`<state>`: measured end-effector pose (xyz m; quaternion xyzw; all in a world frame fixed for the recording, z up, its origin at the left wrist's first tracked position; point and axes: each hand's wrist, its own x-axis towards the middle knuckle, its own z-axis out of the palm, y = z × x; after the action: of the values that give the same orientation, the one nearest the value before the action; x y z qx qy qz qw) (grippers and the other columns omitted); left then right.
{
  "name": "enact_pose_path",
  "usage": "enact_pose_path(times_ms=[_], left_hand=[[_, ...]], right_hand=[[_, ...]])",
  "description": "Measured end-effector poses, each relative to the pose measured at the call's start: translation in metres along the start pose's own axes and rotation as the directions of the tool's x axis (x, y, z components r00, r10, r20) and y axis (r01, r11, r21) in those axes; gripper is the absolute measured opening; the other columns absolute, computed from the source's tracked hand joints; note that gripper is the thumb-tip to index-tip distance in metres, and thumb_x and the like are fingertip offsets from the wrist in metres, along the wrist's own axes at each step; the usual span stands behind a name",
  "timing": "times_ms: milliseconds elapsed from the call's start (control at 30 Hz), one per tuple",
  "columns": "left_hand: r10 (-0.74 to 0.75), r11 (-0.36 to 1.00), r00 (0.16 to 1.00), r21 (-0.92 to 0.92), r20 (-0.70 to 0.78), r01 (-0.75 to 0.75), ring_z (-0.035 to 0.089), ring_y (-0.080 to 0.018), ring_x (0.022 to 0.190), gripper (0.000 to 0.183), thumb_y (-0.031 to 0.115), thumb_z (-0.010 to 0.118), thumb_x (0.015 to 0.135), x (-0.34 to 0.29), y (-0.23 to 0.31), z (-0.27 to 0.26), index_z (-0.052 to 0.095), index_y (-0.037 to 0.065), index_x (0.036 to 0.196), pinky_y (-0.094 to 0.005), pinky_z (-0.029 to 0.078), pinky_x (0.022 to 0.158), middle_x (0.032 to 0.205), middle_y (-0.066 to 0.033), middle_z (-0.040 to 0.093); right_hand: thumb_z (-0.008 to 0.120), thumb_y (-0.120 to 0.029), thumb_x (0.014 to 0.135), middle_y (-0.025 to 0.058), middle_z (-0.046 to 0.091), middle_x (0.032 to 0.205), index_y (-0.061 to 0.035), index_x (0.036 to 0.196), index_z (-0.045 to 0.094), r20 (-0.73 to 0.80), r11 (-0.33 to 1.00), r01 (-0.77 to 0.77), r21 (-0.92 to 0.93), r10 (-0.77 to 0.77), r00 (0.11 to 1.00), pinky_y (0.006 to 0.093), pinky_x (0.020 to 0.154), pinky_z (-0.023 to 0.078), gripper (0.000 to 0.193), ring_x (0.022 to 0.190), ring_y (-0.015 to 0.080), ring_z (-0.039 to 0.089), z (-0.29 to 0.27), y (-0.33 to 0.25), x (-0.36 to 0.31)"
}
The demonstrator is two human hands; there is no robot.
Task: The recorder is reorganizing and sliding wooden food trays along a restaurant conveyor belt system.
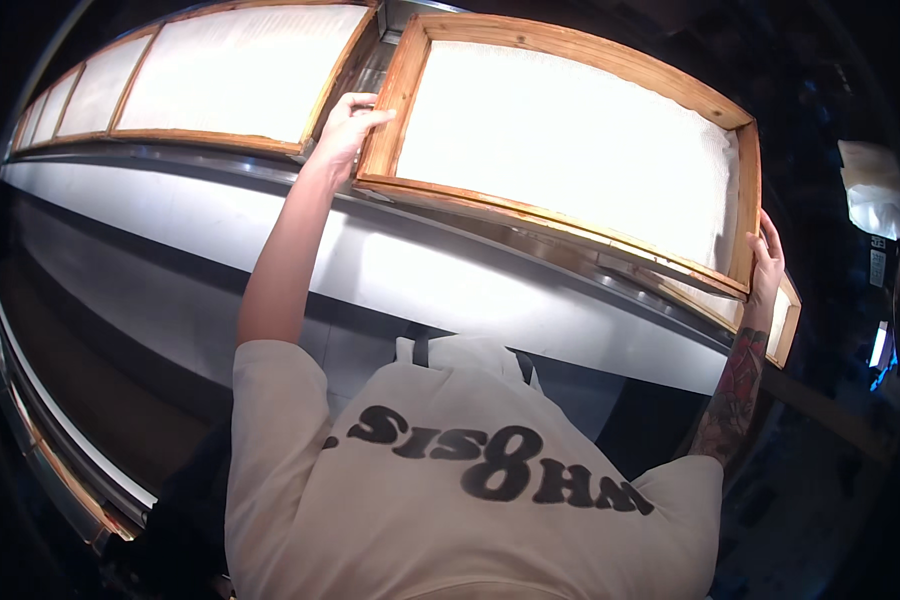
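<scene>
Both my hands hold a shallow wooden frame (pixel 406 80) with a bright white, finely textured sheet inside it. At its left side, my left hand (pixel 342 135) is closed on the wooden edge, thumb lying over the rim. My right hand (pixel 765 262) grips the opposite side, its fingers partly hidden behind the wood. The frame sits tilted above the metal counter edge, and a dark gap shows under its near side. Below its right end, part of another wooden frame with a pale surface (pixel 790 325) is visible.
A row of similar white-filled wooden frames (pixel 240 75) runs along the counter to the left. A metal counter front (pixel 410 265) lies between me and the frames. A pale plastic bag (pixel 873 190) is at the far right. Dark surroundings hide much else.
</scene>
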<state>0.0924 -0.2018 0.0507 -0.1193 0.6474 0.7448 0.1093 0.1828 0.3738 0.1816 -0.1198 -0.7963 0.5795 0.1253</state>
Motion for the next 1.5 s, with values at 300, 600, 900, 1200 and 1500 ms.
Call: enact_pose_path(times_ms=[300,600,900,1200,1500], left_hand=[[-0.006,0.986,1.000,0.168,-0.029,0.011,0.058,-0.0207,0.088,0.056,0.020,0.067,0.074,0.020,0.002,0.014,0.039,0.000,0.118,-0.0313,0.047,0.078,0.101,-0.0156,0.055],[0.708,0.107,0.665,0.895,0.237,-0.433,0.041,-0.0363,0.117,0.045,0.011,0.057,0.074,-0.012,0.054,0.079,0.047,0.002,0.117,-0.0415,0.033,0.098,0.115,-0.0226,0.050],[0.708,0.208,0.699,0.914,0.104,-0.347,0.043,-0.0346,0.114,0.039,0.014,0.054,0.081,-0.038,0.043,0.094,0.048,-0.001,0.116,-0.0412,0.032,0.097,0.117,-0.0196,0.050],[0.583,0.205,0.676,0.723,0.451,-0.660,0.044,-0.0319,0.117,0.032,0.015,0.057,0.082,-0.057,0.041,0.217,0.053,0.001,0.111,-0.0401,0.033,0.097,0.115,-0.0184,0.053],[0.529,0.310,0.429,0.304,0.732,-0.901,0.057,-0.0286,0.094,0.029,0.001,0.062,0.072,-0.107,0.037,0.337,0.057,-0.002,0.101,-0.0353,0.043,0.084,0.097,-0.0161,0.060]], right_hand=[[0.059,0.002,0.076,0.0113,0.059,0.103,0.0015,0.117,0.051,-0.079,0.996,-0.059,0.061,0.064,0.995,0.0217,0.078,0.047,0.041,0.088,0.0138,0.059,0.019,-0.018,-0.010],[0.060,0.004,0.074,0.0137,0.060,0.099,0.0028,0.117,0.049,-0.065,0.979,-0.111,0.170,0.124,0.990,0.0228,0.075,0.048,0.045,0.084,0.0138,0.059,0.007,-0.007,-0.009],[0.062,0.000,0.070,0.0133,0.061,0.094,0.0009,0.114,0.050,-0.058,0.982,-0.045,0.181,0.056,0.997,0.0246,0.071,0.048,0.046,0.081,0.0128,0.057,-0.022,0.046,-0.001],[0.056,-0.023,0.087,0.0108,0.061,0.102,-0.0016,0.116,0.054,0.036,0.997,0.035,0.064,-0.037,0.999,0.0260,0.082,0.044,0.036,0.091,0.0154,0.057,-0.038,0.066,0.001],[0.057,-0.009,0.082,0.0093,0.064,0.083,0.0010,0.089,0.058,-0.691,0.976,-0.189,-0.106,0.064,0.720,0.0236,0.071,0.048,0.012,0.077,0.0133,0.061,-0.139,0.157,-0.106]])
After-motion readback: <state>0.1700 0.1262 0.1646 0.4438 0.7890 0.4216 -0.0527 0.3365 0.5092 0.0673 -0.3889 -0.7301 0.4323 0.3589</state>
